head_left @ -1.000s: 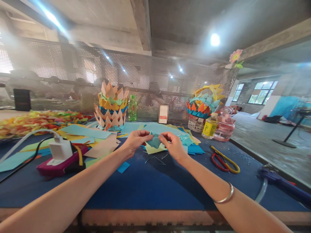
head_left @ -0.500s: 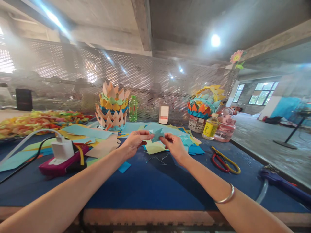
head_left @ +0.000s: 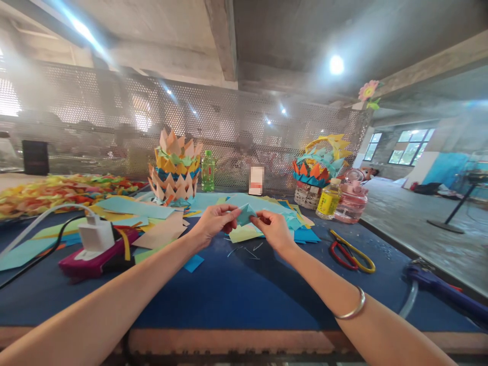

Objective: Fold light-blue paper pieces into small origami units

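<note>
A small folded light-blue paper (head_left: 245,214) is held up over the blue table between both hands. My left hand (head_left: 219,222) pinches its left edge with thumb and fingers. On the other side, my right hand (head_left: 273,229) grips its right edge; a silver bangle circles that forearm. Beneath and behind the hands lie a pale green sheet (head_left: 244,233) and loose light-blue pieces. A tiered paper-petal piece (head_left: 175,168) stands to the back left, and a petal-covered basket (head_left: 308,194) to the back right.
Scissors (head_left: 348,254), a yellow-labelled bottle (head_left: 328,201), a pink bottle (head_left: 349,203) and a blue glue gun (head_left: 430,279) are on the right. At left are a magenta power strip (head_left: 82,264) with a white plug, cables, and a heap of colourful folded pieces (head_left: 64,193).
The folded paper has tilted, now showing a pointed top, and the left fingers have shifted along its edge. The view has moved slightly.
</note>
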`<action>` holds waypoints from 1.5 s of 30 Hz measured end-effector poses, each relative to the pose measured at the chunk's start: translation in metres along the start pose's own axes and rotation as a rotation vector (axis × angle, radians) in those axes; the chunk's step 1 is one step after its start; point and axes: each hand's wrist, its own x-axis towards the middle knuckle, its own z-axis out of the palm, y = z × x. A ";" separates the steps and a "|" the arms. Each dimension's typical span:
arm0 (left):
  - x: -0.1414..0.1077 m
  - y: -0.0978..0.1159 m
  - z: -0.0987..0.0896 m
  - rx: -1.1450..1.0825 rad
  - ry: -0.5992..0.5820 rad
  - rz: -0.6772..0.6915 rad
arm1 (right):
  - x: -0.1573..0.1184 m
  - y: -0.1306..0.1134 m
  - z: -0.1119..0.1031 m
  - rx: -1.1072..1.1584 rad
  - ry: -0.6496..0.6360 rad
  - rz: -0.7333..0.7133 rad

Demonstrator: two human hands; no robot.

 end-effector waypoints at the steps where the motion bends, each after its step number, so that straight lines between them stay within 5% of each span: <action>1: 0.000 0.000 0.000 -0.003 -0.001 -0.006 | 0.000 0.000 0.000 0.006 0.000 0.000; 12: 0.002 -0.003 -0.002 -0.009 0.009 -0.075 | -0.001 -0.006 0.001 0.042 0.007 0.011; 22: 0.000 -0.001 0.000 -0.096 0.101 -0.078 | -0.009 -0.020 0.004 0.302 -0.081 0.270; 35: 0.003 -0.005 0.000 -0.026 0.098 -0.035 | -0.004 -0.015 0.003 0.264 0.015 0.186; 45: 0.003 -0.003 0.000 0.008 0.168 -0.001 | -0.005 -0.020 0.002 0.428 -0.030 0.299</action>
